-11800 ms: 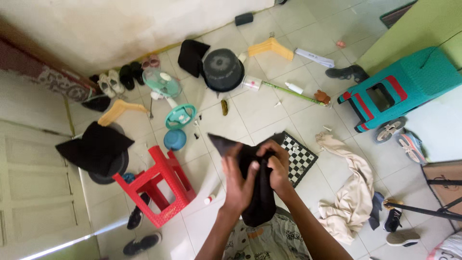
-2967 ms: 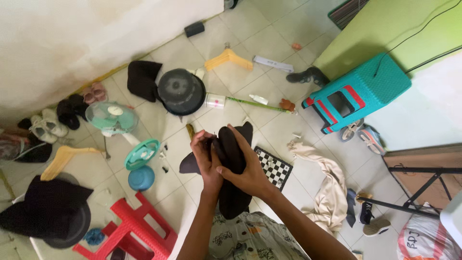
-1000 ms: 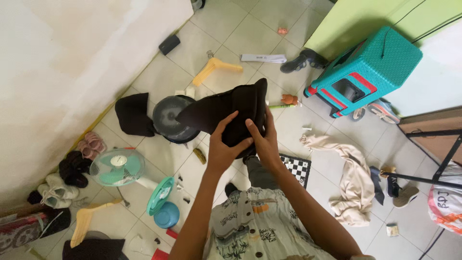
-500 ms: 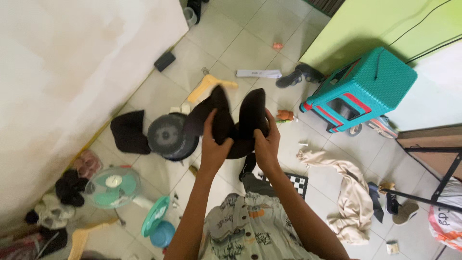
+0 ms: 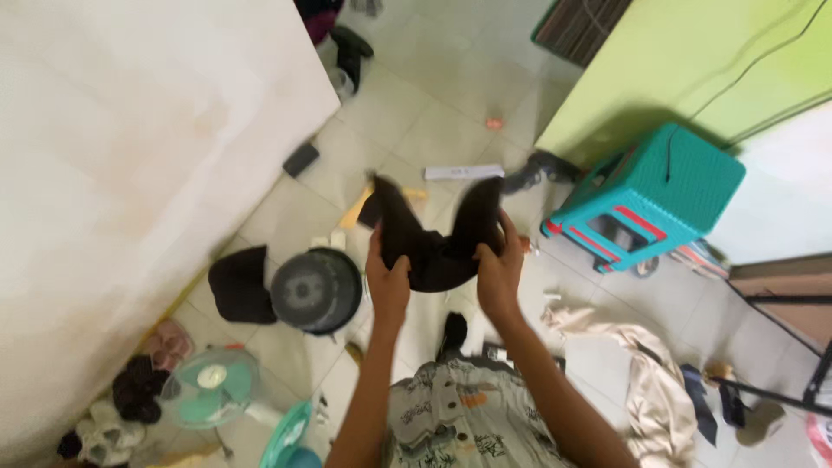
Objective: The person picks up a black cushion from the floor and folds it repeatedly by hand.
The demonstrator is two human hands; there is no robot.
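Left hand: my left hand (image 5: pixel 388 282) is clenched on the left side of the black cloth (image 5: pixel 436 247), fingers wrapped over its edge.
Right hand: my right hand (image 5: pixel 500 273) grips the right side of the same cloth, thumb toward the middle.
Cloth position: held up in the air in front of my chest, well above the tiled floor (image 5: pixel 433 104); two ends stick upward, the middle sags between my hands.
Progress: judged from the shape, the cloth is spread between both hands but not folded flat; smoothing, folding and setting down look undone.
Below left: a dark round pot (image 5: pixel 316 290) lies on the floor beside another black cloth (image 5: pixel 238 284).
Right: a teal stool (image 5: pixel 654 199) lies tipped near the green wall (image 5: pixel 676 61); a beige garment (image 5: pixel 646 381) lies crumpled on the floor.
Lower left: a small green fan (image 5: pixel 208 394) beside shoes.
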